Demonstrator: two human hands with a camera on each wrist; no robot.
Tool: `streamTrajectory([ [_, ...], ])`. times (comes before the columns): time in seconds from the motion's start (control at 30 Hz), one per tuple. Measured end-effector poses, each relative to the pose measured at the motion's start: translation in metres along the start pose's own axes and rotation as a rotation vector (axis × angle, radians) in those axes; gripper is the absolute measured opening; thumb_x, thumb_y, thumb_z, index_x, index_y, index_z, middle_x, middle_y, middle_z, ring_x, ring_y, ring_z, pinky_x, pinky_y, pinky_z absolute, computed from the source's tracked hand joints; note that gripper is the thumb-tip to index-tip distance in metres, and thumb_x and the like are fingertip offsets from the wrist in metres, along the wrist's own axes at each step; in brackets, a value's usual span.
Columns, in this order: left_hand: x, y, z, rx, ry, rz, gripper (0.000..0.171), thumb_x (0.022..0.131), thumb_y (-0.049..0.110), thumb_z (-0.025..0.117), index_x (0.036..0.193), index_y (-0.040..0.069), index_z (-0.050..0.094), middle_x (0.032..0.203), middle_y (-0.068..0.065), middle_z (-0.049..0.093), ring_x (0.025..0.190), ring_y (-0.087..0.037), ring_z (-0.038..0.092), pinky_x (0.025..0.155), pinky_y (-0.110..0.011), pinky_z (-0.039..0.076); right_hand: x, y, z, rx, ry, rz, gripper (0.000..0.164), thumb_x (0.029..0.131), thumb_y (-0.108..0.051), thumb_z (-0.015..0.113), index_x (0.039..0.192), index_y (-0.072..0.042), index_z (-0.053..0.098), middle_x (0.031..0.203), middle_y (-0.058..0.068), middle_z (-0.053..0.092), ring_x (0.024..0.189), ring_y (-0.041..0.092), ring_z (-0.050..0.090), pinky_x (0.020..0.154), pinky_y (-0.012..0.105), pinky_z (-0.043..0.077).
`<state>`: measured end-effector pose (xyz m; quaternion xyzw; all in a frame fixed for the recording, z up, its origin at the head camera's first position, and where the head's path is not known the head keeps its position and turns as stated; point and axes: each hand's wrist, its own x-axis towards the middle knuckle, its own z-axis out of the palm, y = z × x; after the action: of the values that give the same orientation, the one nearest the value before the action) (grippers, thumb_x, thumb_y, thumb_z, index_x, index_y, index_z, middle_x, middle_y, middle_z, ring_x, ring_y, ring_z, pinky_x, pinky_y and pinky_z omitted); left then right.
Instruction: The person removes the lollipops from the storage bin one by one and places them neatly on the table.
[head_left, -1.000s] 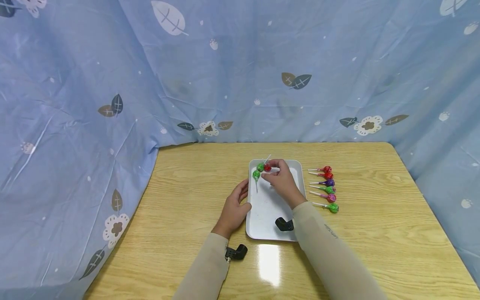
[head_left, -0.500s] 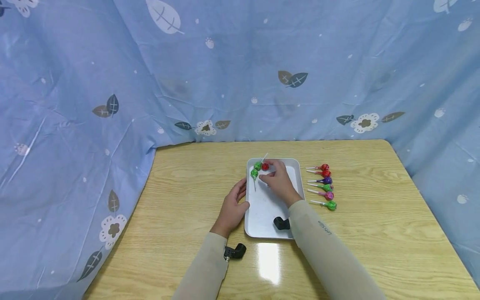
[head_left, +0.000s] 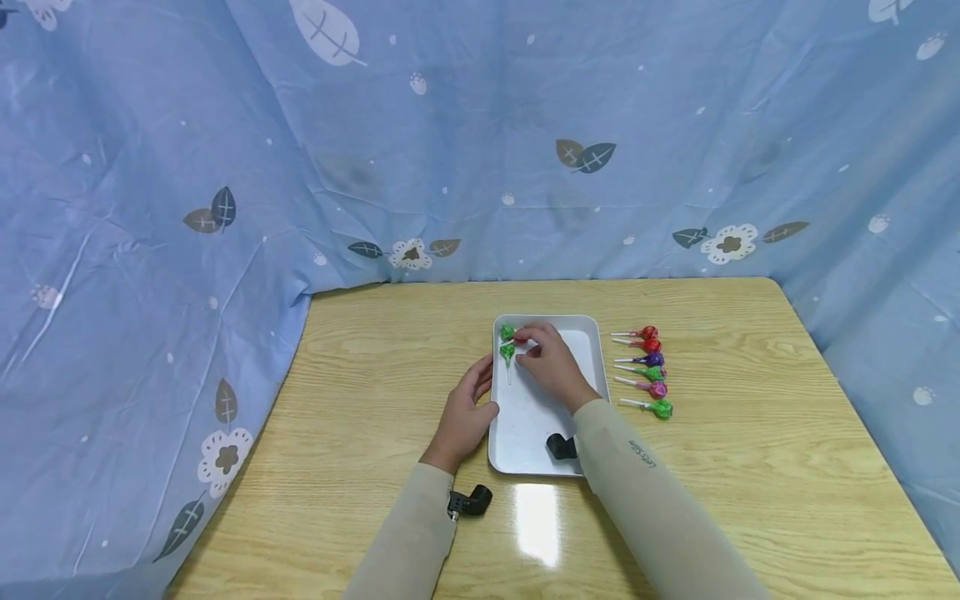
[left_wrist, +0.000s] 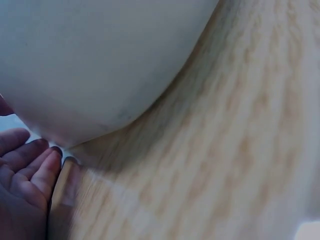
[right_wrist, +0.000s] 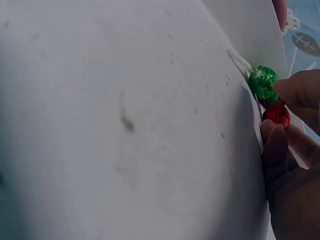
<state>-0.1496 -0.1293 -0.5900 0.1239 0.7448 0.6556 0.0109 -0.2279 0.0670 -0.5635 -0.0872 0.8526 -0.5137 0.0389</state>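
A white tray (head_left: pixel 536 425) lies on the wooden table. In its far left corner sit two green lollipops, the upper one (head_left: pixel 507 332) and the lower one (head_left: pixel 507 350). My right hand (head_left: pixel 551 365) reaches over the tray and pinches a red lollipop (right_wrist: pixel 277 115) between thumb and fingers, beside a green lollipop (right_wrist: pixel 263 82). The head view shows only a bit of the red candy under the fingers. My left hand (head_left: pixel 465 412) rests along the tray's left edge, its fingers (left_wrist: pixel 45 172) fairly straight against the outer wall.
Right of the tray, several lollipops lie in a column, sticks pointing left, from a red one (head_left: pixel 648 332) at the back to a green one (head_left: pixel 662 408) in front. A blue patterned curtain (head_left: pixel 480 167) hangs behind the table.
The upper green lollipop has moved left towards the tray corner, and its stick no longer points up over the far rim. My right hand has shifted slightly left; the left hand stays put.
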Motion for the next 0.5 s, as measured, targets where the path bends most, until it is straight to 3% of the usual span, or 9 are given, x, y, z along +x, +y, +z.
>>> streamTrajectory([
  [0.5,0.0000,0.0004,-0.0005,0.017,0.001,-0.001,0.082,0.090,-0.008,0.056,0.168,0.007,0.039,0.163,-0.013,0.050,0.145,-0.023,0.053,0.117,-0.032,0.044,-0.0012,-0.0020,0.0015,-0.100,-0.015,-0.008,0.022,0.098,-0.001,0.078,0.119,-0.008,0.075,0.114,0.011,0.059,0.099,0.029,0.059,0.088,0.043,0.054],
])
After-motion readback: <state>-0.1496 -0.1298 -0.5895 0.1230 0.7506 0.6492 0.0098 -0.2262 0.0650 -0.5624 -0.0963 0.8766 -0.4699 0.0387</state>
